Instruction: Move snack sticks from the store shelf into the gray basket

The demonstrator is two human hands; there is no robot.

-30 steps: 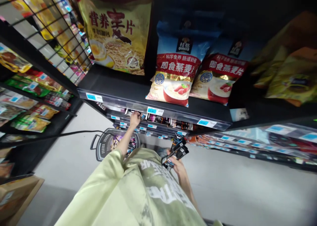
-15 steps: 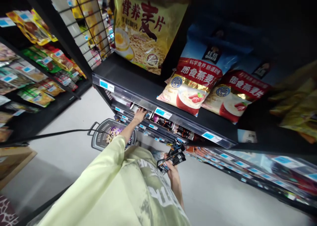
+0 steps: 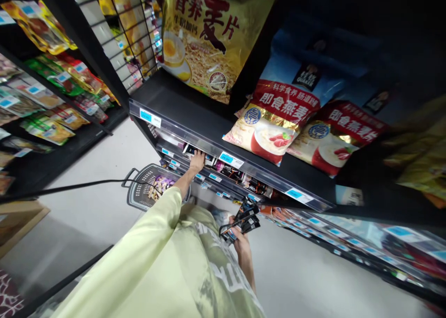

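Note:
My left hand (image 3: 197, 160) reaches under the upper shelf to the row below, its fingers stretched over small dark packets (image 3: 190, 149) there. The fingertips are partly lost among the packets, and I cannot see anything held in them. Close to my body, my right hand (image 3: 239, 236) is closed around several small black packets (image 3: 248, 213) fanned out at different angles. A thin dark loop crosses in front of them. More dark boxed packets (image 3: 230, 171) stand in the same row, right of my left hand.
A grey basket (image 3: 137, 195) with purple snack packs (image 3: 162, 185) inside sits on the floor at left. Above, the shelf (image 3: 195, 109) carries a yellow cereal bag (image 3: 212, 44) and blue-red oatmeal bags (image 3: 278, 104). A black cord (image 3: 80, 184) crosses left; a cardboard box (image 3: 21, 220) stands lower left.
My left hand has shifted slightly within the lower row, its fingers now lying further over the packets. My right hand keeps its black packets. The view has moved a little.

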